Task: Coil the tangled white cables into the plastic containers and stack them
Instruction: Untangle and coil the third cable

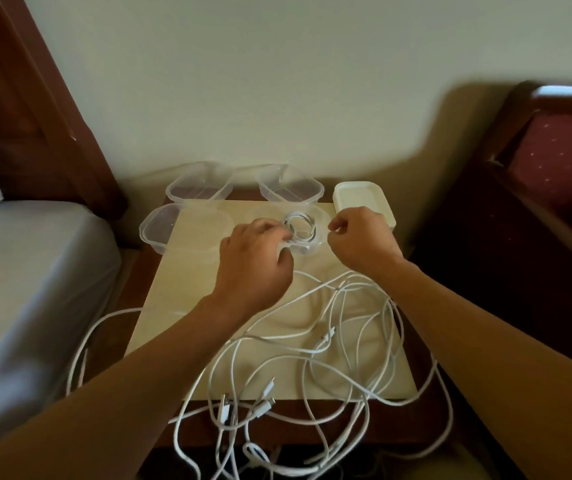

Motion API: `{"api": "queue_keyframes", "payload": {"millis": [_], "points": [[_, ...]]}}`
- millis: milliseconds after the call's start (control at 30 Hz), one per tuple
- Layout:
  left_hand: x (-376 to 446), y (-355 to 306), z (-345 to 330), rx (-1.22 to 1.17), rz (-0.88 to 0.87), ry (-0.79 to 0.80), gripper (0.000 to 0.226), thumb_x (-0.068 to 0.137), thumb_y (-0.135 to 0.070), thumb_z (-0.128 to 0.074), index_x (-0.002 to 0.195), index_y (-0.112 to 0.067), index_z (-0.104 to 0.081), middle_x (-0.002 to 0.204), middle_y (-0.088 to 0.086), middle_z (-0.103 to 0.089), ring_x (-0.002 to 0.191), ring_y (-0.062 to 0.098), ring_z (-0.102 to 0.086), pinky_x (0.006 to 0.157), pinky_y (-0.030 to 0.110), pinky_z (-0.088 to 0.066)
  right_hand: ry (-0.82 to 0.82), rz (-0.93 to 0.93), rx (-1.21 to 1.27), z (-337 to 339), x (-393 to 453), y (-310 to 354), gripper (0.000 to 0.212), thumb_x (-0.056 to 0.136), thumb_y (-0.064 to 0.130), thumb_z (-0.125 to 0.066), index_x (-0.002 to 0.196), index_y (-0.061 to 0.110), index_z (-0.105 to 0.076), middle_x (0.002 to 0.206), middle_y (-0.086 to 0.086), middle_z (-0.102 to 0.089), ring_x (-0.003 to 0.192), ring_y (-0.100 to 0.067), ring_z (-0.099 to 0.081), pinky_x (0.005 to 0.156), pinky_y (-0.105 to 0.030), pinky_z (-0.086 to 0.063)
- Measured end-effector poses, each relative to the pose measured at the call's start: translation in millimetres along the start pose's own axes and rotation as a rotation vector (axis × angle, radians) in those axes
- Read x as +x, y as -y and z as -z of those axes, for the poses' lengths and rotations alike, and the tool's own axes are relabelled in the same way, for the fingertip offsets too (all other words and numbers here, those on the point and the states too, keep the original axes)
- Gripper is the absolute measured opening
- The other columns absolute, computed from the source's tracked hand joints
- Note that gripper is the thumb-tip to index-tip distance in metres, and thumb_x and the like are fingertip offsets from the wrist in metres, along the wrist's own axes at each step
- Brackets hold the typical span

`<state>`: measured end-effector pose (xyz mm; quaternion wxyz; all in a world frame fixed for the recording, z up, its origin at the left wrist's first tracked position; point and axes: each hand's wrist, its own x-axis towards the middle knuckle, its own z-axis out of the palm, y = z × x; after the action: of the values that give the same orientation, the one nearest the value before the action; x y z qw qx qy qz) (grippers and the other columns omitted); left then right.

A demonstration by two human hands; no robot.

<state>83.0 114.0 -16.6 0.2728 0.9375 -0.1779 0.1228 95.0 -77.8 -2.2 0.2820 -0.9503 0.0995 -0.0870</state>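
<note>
Fingers of my left hand (255, 263) and right hand (360, 237) pinch the first coiled cable (300, 230) into one container (307, 244); I judge the tangled cables (312, 358), three empty containers (199, 183) and stacking remain.

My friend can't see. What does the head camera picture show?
Two bare hands, left hand and right hand, tuck a coiled white cable into a clear plastic container; tangled white cables cover the small beige-topped table.
</note>
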Motion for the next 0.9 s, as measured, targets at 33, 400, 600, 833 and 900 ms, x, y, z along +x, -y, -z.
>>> {"api": "queue_keyframes", "payload": {"millis": [33, 400, 600, 833, 900], "points": [[-10.1, -6.8, 0.1, -0.03, -0.029, 0.016, 0.03, 0.092, -0.023, -0.06, 0.12, -0.023, -0.069, 0.129, -0.003, -0.065, 0.118, 0.024, -0.057, 0.097, 0.04, -0.043, -0.006, -0.026, 0.049, 3.8, -12.4, -5.9, 0.023, 0.09, 0.015, -0.063, 0.11, 0.016, -0.075, 0.1, 0.0, -0.073, 0.088, -0.016, -0.067, 0.082, -0.033, -0.059], [-53.8, -36.9, -9.7, 0.048, 0.056, 0.334, 0.031, 0.099, -0.019, -0.053, 0.128, -0.025, -0.065, 0.121, 0.0, -0.071, 0.102, 0.021, -0.068, 0.087, 0.038, -0.058, -0.116, -0.265, -0.068, 16.1, -129.2, -71.9, 0.05, 0.089, 0.024, -0.06, 0.138, 0.023, -0.055, 0.136, -0.007, -0.048, 0.125, -0.033, -0.047, 0.104, -0.048, -0.044], [-57.0, -43.2, -1.0, -0.277, 0.284, 0.131, 0.026, 0.102, -0.012, -0.051, 0.115, -0.022, -0.07, 0.109, -0.004, -0.069, 0.097, 0.018, -0.064, 0.084, 0.032, -0.053, -0.198, -0.1, 0.228, 28.1, -142.1, -70.4, 0.046, 0.09, 0.008, -0.061, 0.135, 0.017, -0.059, 0.137, -0.003, -0.05, 0.099, -0.018, -0.064, 0.084, -0.026, -0.053], [-75.8, -42.7, 10.6, -0.198, 0.174, 0.145, 0.034, 0.098, -0.016, -0.062, 0.131, -0.024, -0.063, 0.132, -0.004, -0.063, 0.116, 0.022, -0.063, 0.103, 0.035, -0.05, 0.025, -0.581, -0.212, 47.1, -146.5, -68.0, 0.059, 0.091, 0.026, -0.057, 0.147, 0.021, -0.04, 0.148, -0.012, -0.043, 0.138, -0.038, -0.033, 0.108, -0.056, -0.029], [-93.2, -46.6, 6.2, -0.098, 0.025, 0.095, 0.036, 0.093, -0.016, -0.067, 0.128, -0.025, -0.064, 0.133, -0.003, -0.061, 0.12, 0.024, -0.06, 0.106, 0.044, -0.048, 0.026, -0.554, -0.186, 47.2, -151.8, -66.7, 0.044, 0.095, 0.021, -0.053, 0.14, 0.023, -0.051, 0.141, -0.01, -0.052, 0.135, -0.038, -0.038, 0.107, -0.057, -0.029]]}}
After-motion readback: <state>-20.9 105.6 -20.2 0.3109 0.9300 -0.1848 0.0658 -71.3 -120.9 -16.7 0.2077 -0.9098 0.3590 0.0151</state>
